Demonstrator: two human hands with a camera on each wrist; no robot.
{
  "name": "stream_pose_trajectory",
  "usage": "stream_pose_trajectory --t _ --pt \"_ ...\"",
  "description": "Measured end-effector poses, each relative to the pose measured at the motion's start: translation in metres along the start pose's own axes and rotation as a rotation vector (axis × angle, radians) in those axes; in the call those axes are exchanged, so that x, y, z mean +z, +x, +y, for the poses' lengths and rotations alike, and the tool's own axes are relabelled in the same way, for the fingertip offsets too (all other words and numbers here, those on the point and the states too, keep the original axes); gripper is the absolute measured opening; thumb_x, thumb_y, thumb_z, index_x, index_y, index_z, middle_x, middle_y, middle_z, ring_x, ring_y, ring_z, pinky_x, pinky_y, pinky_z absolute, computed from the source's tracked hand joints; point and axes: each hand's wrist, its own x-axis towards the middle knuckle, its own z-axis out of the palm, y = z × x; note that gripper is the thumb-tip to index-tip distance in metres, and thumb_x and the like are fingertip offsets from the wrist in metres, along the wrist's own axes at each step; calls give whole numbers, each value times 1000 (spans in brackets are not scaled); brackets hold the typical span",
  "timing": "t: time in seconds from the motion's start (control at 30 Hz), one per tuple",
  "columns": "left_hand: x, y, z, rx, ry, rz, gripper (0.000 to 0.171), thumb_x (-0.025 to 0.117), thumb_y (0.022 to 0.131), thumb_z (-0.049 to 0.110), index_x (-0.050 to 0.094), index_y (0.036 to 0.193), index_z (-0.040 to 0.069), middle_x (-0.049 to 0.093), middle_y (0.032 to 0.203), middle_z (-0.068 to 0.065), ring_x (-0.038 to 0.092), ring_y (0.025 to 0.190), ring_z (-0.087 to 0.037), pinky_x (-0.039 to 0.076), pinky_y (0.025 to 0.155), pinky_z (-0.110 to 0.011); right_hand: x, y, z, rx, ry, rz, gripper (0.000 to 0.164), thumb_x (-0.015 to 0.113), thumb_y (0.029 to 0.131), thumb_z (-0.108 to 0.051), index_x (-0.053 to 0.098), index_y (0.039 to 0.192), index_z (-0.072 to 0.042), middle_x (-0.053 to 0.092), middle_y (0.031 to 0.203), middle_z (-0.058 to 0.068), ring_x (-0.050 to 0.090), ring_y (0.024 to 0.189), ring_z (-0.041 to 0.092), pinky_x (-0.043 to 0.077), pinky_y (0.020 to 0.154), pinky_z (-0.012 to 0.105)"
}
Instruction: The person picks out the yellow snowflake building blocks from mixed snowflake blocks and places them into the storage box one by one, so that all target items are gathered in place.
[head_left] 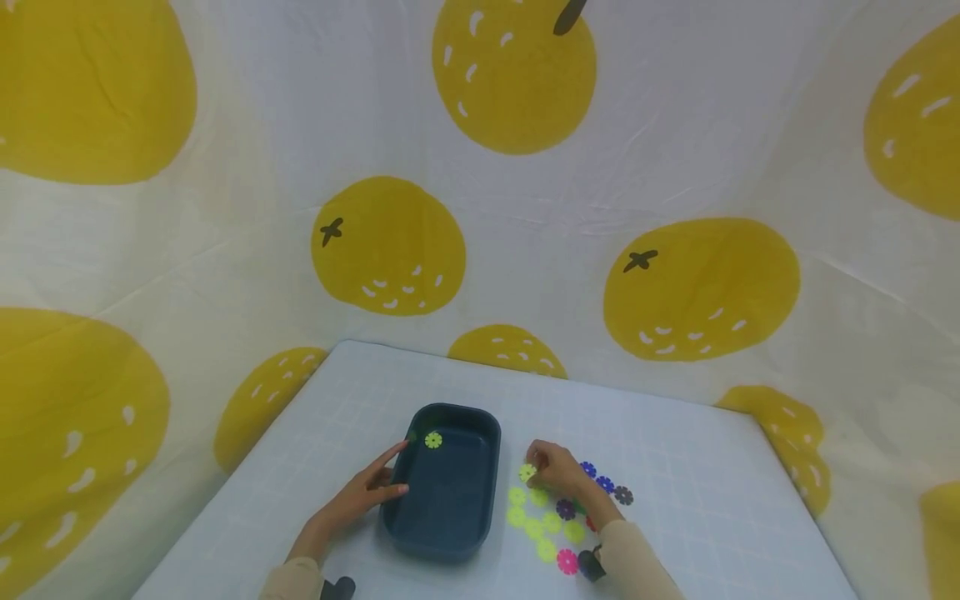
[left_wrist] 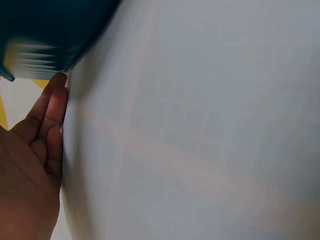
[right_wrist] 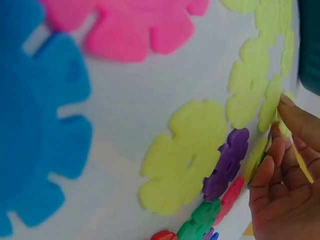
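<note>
Fruit-printed cloth [head_left: 387,250] backs the bench [head_left: 712,492], where the right hand's [head_left: 557,469] fingers pinch a yellow-green flower disc [head_left: 527,472], probably light, stiff and best gripped by its notched edge, beside the tray [head_left: 442,504] that the left hand's [head_left: 366,492] extended fingers touch.

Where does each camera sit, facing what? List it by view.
Head: on the head, looking forward and down at tray and yellow discs; left hand, right hand, sleeves show.
Left wrist: on that wrist, facing tray and tablecloth; left hand shows.
Right wrist: on that wrist, facing yellow discs; right hand shows.
Head and right wrist share yellow discs.
</note>
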Motion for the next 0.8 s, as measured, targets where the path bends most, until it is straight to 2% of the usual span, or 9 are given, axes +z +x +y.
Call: stream_pose_trajectory --t 0.23,0.33,0.47,0.63,0.8 --pt "0 -1 0 -11 -10 7 76 70 90 42 30 154 41 33 160 -14 45 135 -37 34 108 -66 3 -4 2 -35 -3 10 15 69 90 -10 73 105 -12 68 98 4 58 82 16 54 72 34" --pt "0 -2 -1 -9 -8 5 76 70 90 42 30 154 41 34 159 -13 45 134 -36 35 108 -66 3 -4 3 -28 41 42 16 68 91 -13 73 105 -9 68 97 5 58 79 16 54 68 33" --pt "0 0 -2 -2 -5 3 75 70 91 40 30 155 40 34 159 -13 46 133 -36 35 108 -66 1 -4 -1 56 207 95 22 70 87 -13 73 106 -3 69 89 6 60 73 18 53 65 31" --pt "-1 2 -3 3 11 3 74 69 92 41 29 155 40 34 159 -14 45 133 -36 35 108 -65 -3 -2 -14 214 411 153 27 71 87 -8 69 110 5 74 91 11 72 77 22 60 72 31" --pt "-1 2 -2 5 20 1 75 69 92 41 29 155 40 34 159 -14 46 133 -35 36 108 -65 -7 3 -25 363 501 157 32 73 89 -9 66 117 6 75 93 13 74 79 21 60 74 28"
